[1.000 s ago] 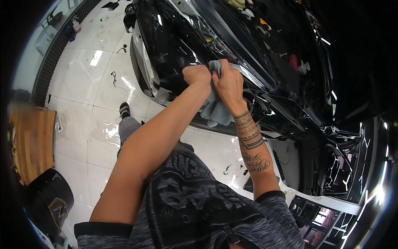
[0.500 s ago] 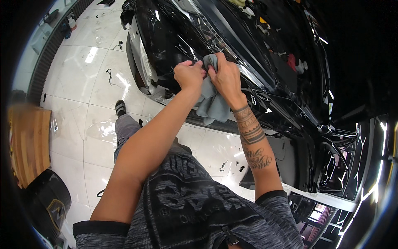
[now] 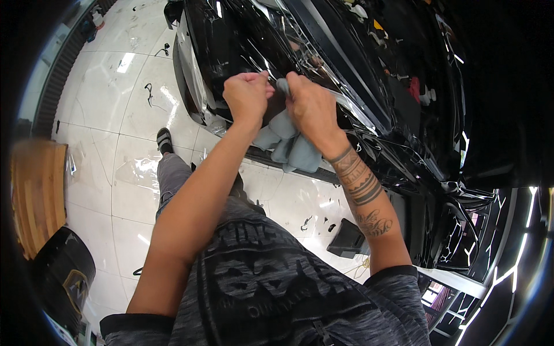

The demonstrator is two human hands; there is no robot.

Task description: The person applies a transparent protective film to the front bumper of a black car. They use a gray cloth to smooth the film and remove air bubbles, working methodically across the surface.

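A grey cloth (image 3: 303, 153) hangs in loose folds from my right hand (image 3: 314, 109). The fingers of that hand are closed round its upper part, and a small bunch of it pokes out by the thumb. To the left, my left hand (image 3: 247, 99) is closed in a pinch at about the same height. Whatever sits between its fingertips, if anything, is too small to make out. Both hands are over the glossy black body panel (image 3: 231, 43) of a car, a short gap apart. The cloth's lower folds hang by the panel's lower edge.
Small dark scraps (image 3: 149, 95) lie on the white tiled floor (image 3: 86, 173). A black case (image 3: 348, 239) rests near my right forearm. At the far left stand a wooden board (image 3: 40, 199) and a black drum (image 3: 66, 277). Small tools and a red item (image 3: 414, 89) lie on the car.
My hands have moved apart: the left went slightly left, the right slightly right and down. The cloth now hangs wider below the right hand. The view has shifted slightly.
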